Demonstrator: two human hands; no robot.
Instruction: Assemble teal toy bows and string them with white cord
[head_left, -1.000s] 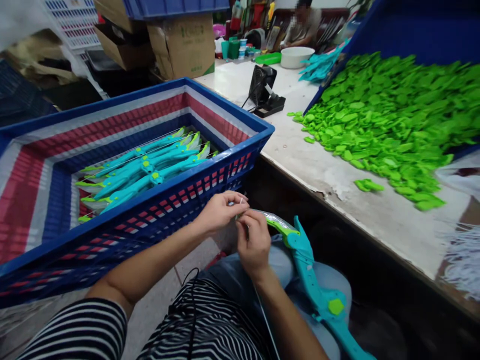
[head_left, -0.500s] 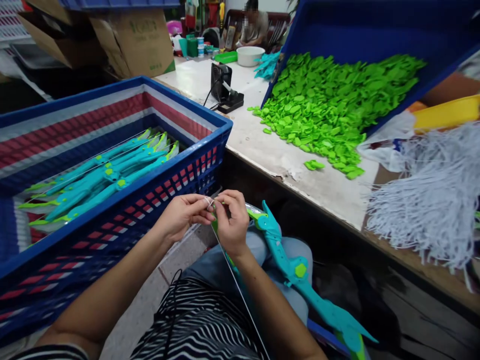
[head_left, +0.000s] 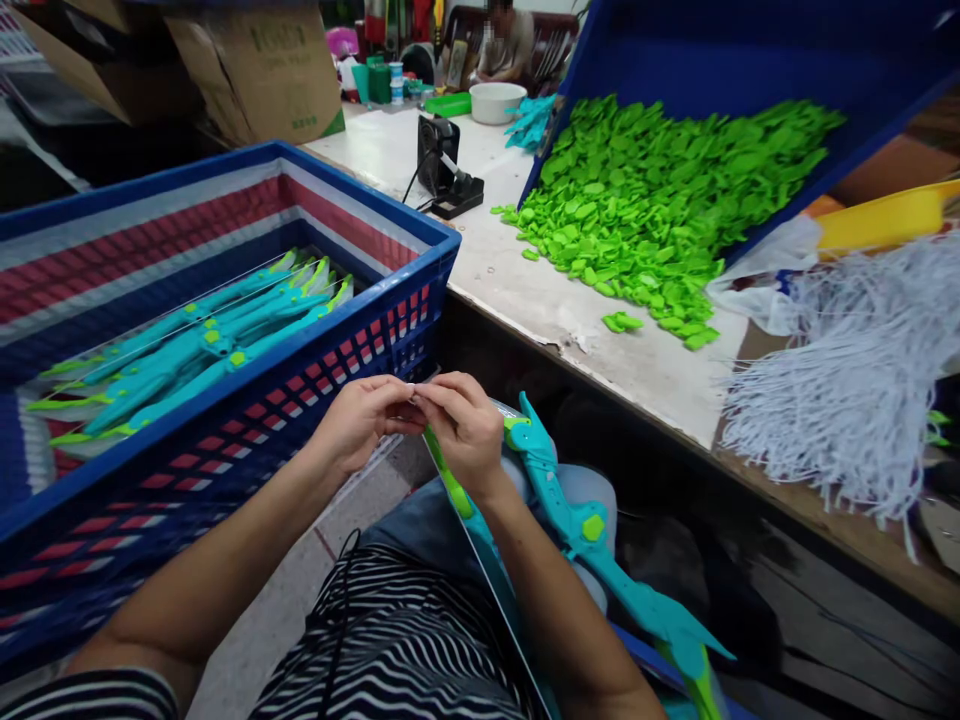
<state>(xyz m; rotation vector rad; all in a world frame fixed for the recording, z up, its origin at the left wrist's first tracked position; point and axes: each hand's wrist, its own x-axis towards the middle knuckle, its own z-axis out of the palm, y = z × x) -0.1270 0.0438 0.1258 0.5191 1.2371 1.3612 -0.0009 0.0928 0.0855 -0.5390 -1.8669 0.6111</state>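
My left hand (head_left: pixel 363 425) and my right hand (head_left: pixel 466 425) meet fingertip to fingertip over my lap. Both pinch the end of a white string (head_left: pixel 490 580), which runs down past my right forearm. Under the right hand shows the green and teal limb of a toy bow (head_left: pixel 454 490), partly covered by the arm. Another teal bow section (head_left: pixel 559 495) with a green hexagon lies across my knees, reaching down to the right. Whether these two parts belong to one bow I cannot tell. My fingers hide the string's knot or loop.
Left of me, a blue basket (head_left: pixel 360 335) holds several strung teal bows (head_left: pixel 217 340). On the worktable (head_left: pixel 525 310) lie a heap of green plastic pieces (head_left: pixel 637 200), a bundle of white strings (head_left: pixel 840 380) and a soldering iron stand (head_left: pixel 457 197). A person (head_left: pixel 510 45) sits at the back.
The loose loop of string between my fingertips has drawn in and is now mostly hidden. Both hands have closed tighter together. The view has shifted slightly.
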